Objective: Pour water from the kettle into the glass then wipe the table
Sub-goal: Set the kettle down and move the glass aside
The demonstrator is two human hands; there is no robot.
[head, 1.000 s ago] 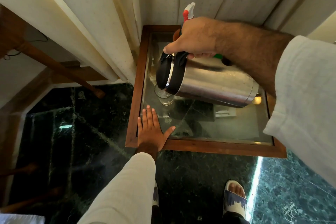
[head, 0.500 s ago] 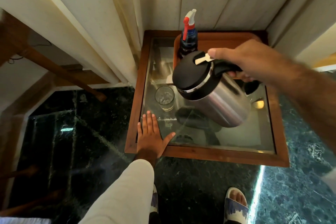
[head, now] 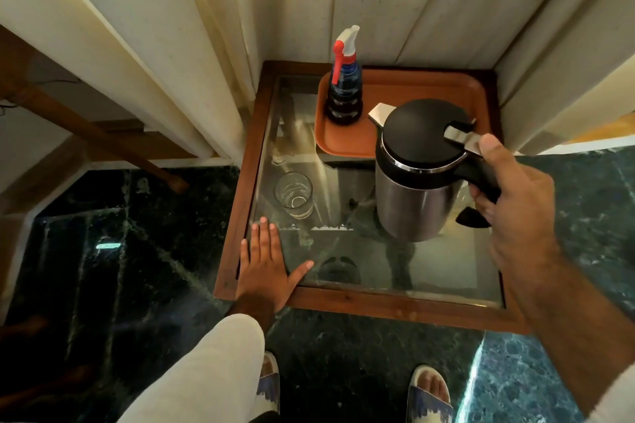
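A steel kettle (head: 412,196) with a black lid is upright over the right half of the glass-topped table (head: 395,306). My right hand (head: 508,196) grips its black handle, thumb near the lid lever. Whether its base touches the glass I cannot tell. A clear drinking glass (head: 293,195) stands on the table's left side, apart from the kettle. My left hand (head: 266,268) lies flat with fingers spread on the table's near left corner, holding nothing.
An orange-brown tray (head: 429,86) sits at the table's back, with a blue spray bottle (head: 344,86) on its left corner. Cream curtains (head: 206,27) hang behind and beside the table. Dark green marble floor lies around it, my sandalled feet (head: 429,391) below.
The kettle swung from tilted over the glass back to upright and moved right, away from the glass. My left hand stayed flat on the table corner.
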